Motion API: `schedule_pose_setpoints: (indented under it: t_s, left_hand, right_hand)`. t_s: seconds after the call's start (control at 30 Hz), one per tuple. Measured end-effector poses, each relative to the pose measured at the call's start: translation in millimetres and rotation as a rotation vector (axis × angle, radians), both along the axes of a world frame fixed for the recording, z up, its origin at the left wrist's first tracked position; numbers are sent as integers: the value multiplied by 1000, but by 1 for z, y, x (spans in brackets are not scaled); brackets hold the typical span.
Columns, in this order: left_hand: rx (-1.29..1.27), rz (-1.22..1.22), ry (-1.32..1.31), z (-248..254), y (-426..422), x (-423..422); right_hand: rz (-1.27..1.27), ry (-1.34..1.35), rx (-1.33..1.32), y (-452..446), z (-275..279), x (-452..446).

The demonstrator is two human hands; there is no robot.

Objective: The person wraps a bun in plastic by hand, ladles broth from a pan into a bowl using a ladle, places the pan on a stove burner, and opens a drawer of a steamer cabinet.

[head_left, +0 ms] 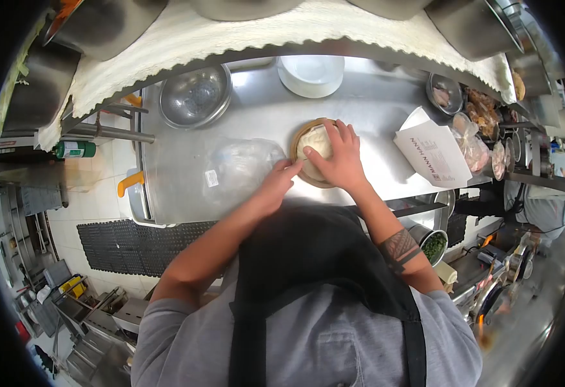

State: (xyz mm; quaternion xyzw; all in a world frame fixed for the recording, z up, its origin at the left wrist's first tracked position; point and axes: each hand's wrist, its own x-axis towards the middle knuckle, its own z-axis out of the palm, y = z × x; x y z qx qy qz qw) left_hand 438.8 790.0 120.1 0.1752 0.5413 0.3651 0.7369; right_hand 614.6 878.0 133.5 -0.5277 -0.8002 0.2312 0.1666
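A small round bamboo steamer [293, 147] sits on the steel table, with pale, doughy-looking food [313, 138] inside. Over its right side lies my right hand [341, 155], fingers stretched across the far right rim and thumb spread onto the pale food. At the near left rim, my left hand [277, 187] has its fingertips pinched together; whatever is between them is too small to make out. Just left of that hand lies a clear plastic bag [240, 171] with a small white label, flat on the table. Part of the steamer and its contents is hidden under my right hand.
Metal bowls [195, 97] and stacked white plates [311, 76] stand along the back of the steel table [173, 171]. To the right are a printed white paper bag [434, 151], bagged food [474, 145] and a small bowl [444, 93]. A cloth-lined shelf [282, 32] overhangs the far edge.
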Motion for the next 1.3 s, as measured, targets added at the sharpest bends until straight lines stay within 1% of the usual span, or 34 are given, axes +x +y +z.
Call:
schedule_pose_setpoints:
  t_s: [0.03,0.07,0.1,0.13,0.17,0.23,0.27,0.33,0.37,0.43,0.47,0.5,0.53,0.57,0.63,0.67,0.73,0.77,0.8,0.83,0.87,0.9,0.93,0.97,1.03,1.07,1.13,1.27,1.3]
  left_hand:
    - [-28,49,-46,6,1,2]
    - [-29,47,-38,1,2,7]
    - [-28,53,-93,-7,3,14]
    - [-28,56,-148,-15,3,22]
    - [-30,49,-142,-16,4,28]
    - [-107,221,-229,-18,8,39]
    - [-109,213,-222,-22,10,41]
    - [-71,286,-262,-30,14,40]
    - [-71,281,-254,-30,16,41]
    - [-175,210,-165,-30,21,44]
    - [-174,210,-163,-31,22,47]
    - [-272,202,-204,-32,22,49]
    - [-370,195,-245,-33,20,52]
    - [-369,199,-239,-28,19,55]
    - [-161,109,-145,-16,13,64]
    - [-158,113,-141,-3,14,67]
    - [-94,41,65,27,19,71]
    - [-89,44,70,33,21,72]
    - [34,68,88,36,20,74]
    - [160,91,105,38,21,76]
    - [162,89,107,37,23,78]
    - [315,179,159,35,27,82]
    - [470,268,208,33,33,85]
    - [478,258,207,39,41,88]
    - [318,307,84,49,56,93]
    - [319,292,85,51,61,92]
    - [197,121,23,57,71,90]
    - [205,49,84,75,77,104]
    - [219,32,131,78,79,108]
  right_hand:
    - [-14,-33,15,2,-2,2]
    - [-29,-66,33,5,-3,4]
    - [-33,-59,32,8,-2,7]
    - [-12,-90,31,10,0,12]
    - [9,-122,31,13,3,18]
    - [26,-120,19,19,7,28]
    - [51,-123,6,21,8,33]
    - [76,-121,-1,24,11,42]
    - [106,-125,-5,25,13,46]
    - [105,-131,-8,26,23,57]
    - [114,-146,-9,28,25,63]
    - [117,-143,-7,31,20,69]
    - [95,-19,-114,34,11,76]
    - [72,107,-219,36,9,78]
    - [64,89,-234,37,7,79]
    - [54,63,-247,38,8,80]
    - [17,81,-262,39,11,84]
    - [-24,95,-277,42,12,86]
    - [-22,98,-278,43,8,91]
    - [-53,296,-345,46,1,97]
    - [-85,495,-410,48,-2,99]
    - [-91,499,-404,47,-4,99]
    - [-161,706,-601,44,-6,98]
    - [-230,916,-797,43,-5,95]
    - [-234,909,-832,43,0,92]
    - [-259,959,-846,45,-2,92]
    - [-303,1062,-870,54,-4,93]
    - [-308,1006,-736,64,-1,100]
    - [-286,1101,-844,64,-1,99]
